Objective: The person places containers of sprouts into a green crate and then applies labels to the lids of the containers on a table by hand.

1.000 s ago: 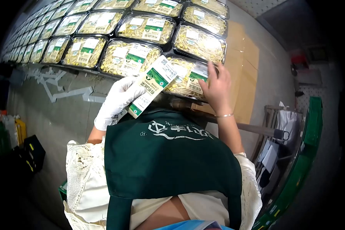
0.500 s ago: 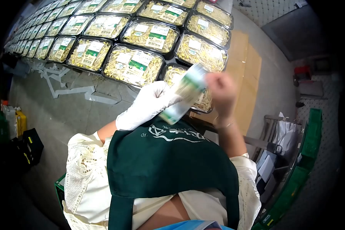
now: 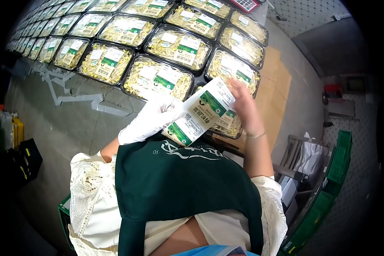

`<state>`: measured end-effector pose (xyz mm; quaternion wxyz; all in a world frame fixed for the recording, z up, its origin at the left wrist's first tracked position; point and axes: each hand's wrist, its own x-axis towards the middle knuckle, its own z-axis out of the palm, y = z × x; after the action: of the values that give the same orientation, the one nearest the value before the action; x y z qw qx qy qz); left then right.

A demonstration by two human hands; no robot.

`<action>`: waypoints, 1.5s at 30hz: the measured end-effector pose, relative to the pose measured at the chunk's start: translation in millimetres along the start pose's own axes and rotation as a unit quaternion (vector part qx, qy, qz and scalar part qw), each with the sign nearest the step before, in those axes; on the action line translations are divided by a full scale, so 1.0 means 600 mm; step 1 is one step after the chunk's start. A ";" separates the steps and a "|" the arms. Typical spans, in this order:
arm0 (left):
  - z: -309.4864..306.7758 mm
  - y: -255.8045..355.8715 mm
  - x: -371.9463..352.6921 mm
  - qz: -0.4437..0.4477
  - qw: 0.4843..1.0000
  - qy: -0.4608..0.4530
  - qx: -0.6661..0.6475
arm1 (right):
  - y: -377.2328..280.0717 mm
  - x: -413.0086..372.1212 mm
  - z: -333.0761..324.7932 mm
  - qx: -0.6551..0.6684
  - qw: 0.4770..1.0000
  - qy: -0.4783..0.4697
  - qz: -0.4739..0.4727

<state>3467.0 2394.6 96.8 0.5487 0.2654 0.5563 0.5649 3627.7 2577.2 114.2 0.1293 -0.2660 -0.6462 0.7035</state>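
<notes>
My left hand [image 3: 151, 119], in a white glove, pinches the left edge of a strip of green, beige and white printed labels [image 3: 202, 109]. The strip slants over the front trays, above the apron. My bare right hand [image 3: 246, 109] is at the strip's right end, its fingers blurred but stretched out. Just beyond it sits a black tray of bean sprouts [image 3: 217, 68], bearing a white sticker and a green label [image 3: 243, 76]. Another labelled tray [image 3: 226, 128] is partly hidden under the strip and my right hand.
Rows of labelled sprout trays [image 3: 157, 81] extend to the far left. A red and white device [image 3: 245, 5] lies at the back. Brown cardboard [image 3: 273, 91] is at the right, with green crates [image 3: 339, 158] beyond. White tape [image 3: 79, 99] marks the floor.
The view has shifted, so the trays appear lower and further right. A green label now shows on the tray beyond my right hand. The label strip looks sharper, and my right fingers have straightened.
</notes>
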 end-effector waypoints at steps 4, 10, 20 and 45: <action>-0.009 0.029 0.015 0.315 0.909 0.026 0.273 | -0.005 -0.010 0.044 -0.220 0.962 -0.020 -0.161; 0.037 0.033 0.027 0.024 0.998 0.049 -0.038 | -0.027 -0.005 0.088 -0.298 0.933 0.014 -0.200; -0.025 0.011 0.024 -0.002 0.992 0.077 -0.104 | 0.004 0.270 -0.246 -0.548 0.794 0.216 -0.152; -0.018 0.030 0.041 0.017 0.991 0.131 -0.028 | -0.120 0.268 -0.185 -0.593 0.714 0.228 -0.294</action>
<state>3444.6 2417.4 103.3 0.4682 0.1831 0.6028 0.6196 3543.1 2764.3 148.6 0.2891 -0.2372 -0.9272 0.0203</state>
